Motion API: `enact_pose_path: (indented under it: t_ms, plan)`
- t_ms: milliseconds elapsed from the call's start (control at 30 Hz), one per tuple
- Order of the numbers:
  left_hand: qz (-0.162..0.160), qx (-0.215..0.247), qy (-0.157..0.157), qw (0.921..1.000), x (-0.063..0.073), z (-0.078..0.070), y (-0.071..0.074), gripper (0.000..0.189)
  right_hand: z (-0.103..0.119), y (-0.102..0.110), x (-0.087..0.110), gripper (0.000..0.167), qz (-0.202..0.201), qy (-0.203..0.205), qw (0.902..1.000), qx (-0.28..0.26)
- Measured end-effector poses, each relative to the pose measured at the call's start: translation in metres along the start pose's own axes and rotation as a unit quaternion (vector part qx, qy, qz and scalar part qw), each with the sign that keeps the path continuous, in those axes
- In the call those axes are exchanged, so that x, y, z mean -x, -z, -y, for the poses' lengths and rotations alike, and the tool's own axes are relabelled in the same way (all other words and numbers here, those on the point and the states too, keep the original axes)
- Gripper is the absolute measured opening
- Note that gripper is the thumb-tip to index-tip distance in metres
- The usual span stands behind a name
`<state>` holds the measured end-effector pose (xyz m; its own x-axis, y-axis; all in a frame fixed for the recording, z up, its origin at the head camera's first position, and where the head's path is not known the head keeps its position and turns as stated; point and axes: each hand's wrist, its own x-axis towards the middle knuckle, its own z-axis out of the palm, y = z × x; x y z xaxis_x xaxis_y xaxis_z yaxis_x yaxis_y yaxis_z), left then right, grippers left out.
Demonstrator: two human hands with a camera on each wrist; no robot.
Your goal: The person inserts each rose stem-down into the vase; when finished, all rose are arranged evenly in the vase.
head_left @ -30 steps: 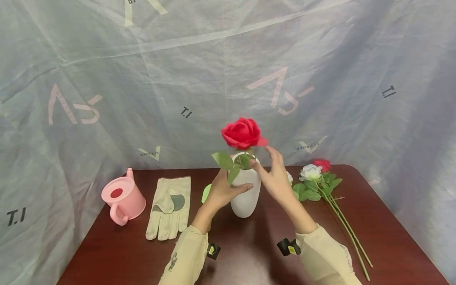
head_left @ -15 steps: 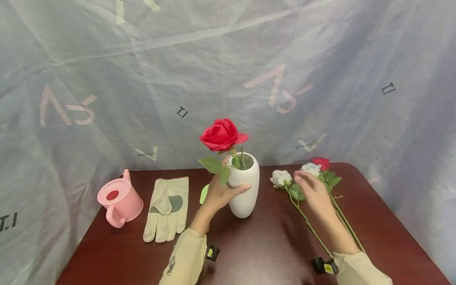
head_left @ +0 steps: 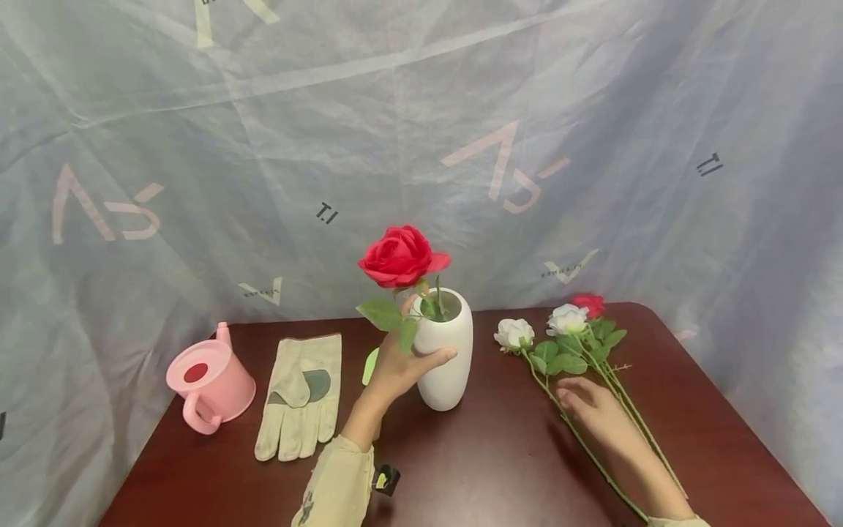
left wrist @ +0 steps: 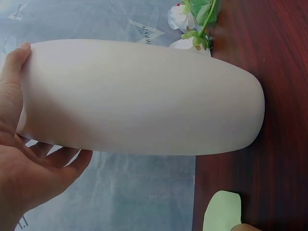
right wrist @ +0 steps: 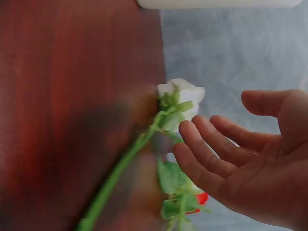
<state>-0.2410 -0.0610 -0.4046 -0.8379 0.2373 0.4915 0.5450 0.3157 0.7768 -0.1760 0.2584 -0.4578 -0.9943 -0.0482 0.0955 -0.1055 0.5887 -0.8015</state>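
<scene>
My left hand (head_left: pixel 398 366) grips the white vase (head_left: pixel 444 366) near its mouth, fingers behind and thumb across the front. The vase stands upright on the table. A red rose (head_left: pixel 399 258) with green leaves leans left out of it, its stem inside. In the left wrist view the vase (left wrist: pixel 139 96) fills the middle, with the thumb at its rim. My right hand (head_left: pixel 599 410) hovers close over the stem of a white rose (head_left: pixel 514 334), holding nothing. The right wrist view shows its fingers (right wrist: pixel 211 144) spread loosely beside the white rose (right wrist: pixel 185 98).
Right of that stem lie a bluish-white rose (head_left: pixel 568 320) and another red rose (head_left: pixel 588 304), stems toward the front. A pink watering can (head_left: pixel 237 388) and a pale work glove (head_left: pixel 290 424) lie on the left. Something light green (head_left: pixel 370 366) shows behind my left wrist.
My right hand has left the rose at the vase and moved right and then nearer over the loose stems. The red rose has tilted left in the vase; my left hand stays on the vase.
</scene>
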Motion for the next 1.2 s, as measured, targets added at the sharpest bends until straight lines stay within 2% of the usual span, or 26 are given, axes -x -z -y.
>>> enact_pose_path:
  t_ms: [100, 267, 367, 500, 700, 833, 1100, 1200]
  plan:
    - [-0.001, 0.005, -0.001, 1.0000, 0.002, -0.004, 0.002, 0.090, -0.007, -0.006, 0.002, 0.034, 0.011, -0.027, 0.9995, 0.010]
    - [0.002, 0.034, 0.002, 0.9994, 0.004, -0.024, 0.009, 0.088, -0.023, -0.008, -0.001, 0.037, 0.006, -0.044, 0.9958, 0.081]
    - [0.007, 0.036, 0.012, 0.9993, 0.005, -0.033, 0.013, 0.087, -0.030, -0.008, -0.004, 0.038, 0.012, -0.053, 0.9934, 0.101]
    - [0.014, 0.036, 0.021, 0.9990, 0.005, -0.036, 0.015, 0.087, -0.035, -0.012, -0.009, 0.036, 0.025, -0.060, 0.9909, 0.118]
    - [0.012, 0.045, 0.013, 0.9988, 0.005, -0.036, 0.014, 0.087, -0.037, -0.023, -0.017, 0.023, 0.021, -0.049, 0.9863, 0.156]
    - [0.009, 0.036, 0.005, 0.9993, 0.005, -0.036, 0.013, 0.088, -0.038, -0.028, -0.019, 0.013, 0.021, -0.039, 0.9881, 0.147]
    - [0.013, 0.039, 0.005, 0.9991, 0.001, -0.036, 0.010, 0.088, -0.039, -0.024, -0.015, 0.012, 0.018, -0.018, 0.9930, 0.116]
    - [0.010, 0.031, 0.004, 0.9995, 0.001, -0.035, 0.010, 0.089, -0.040, -0.024, -0.014, 0.011, 0.025, -0.027, 0.9975, 0.061]
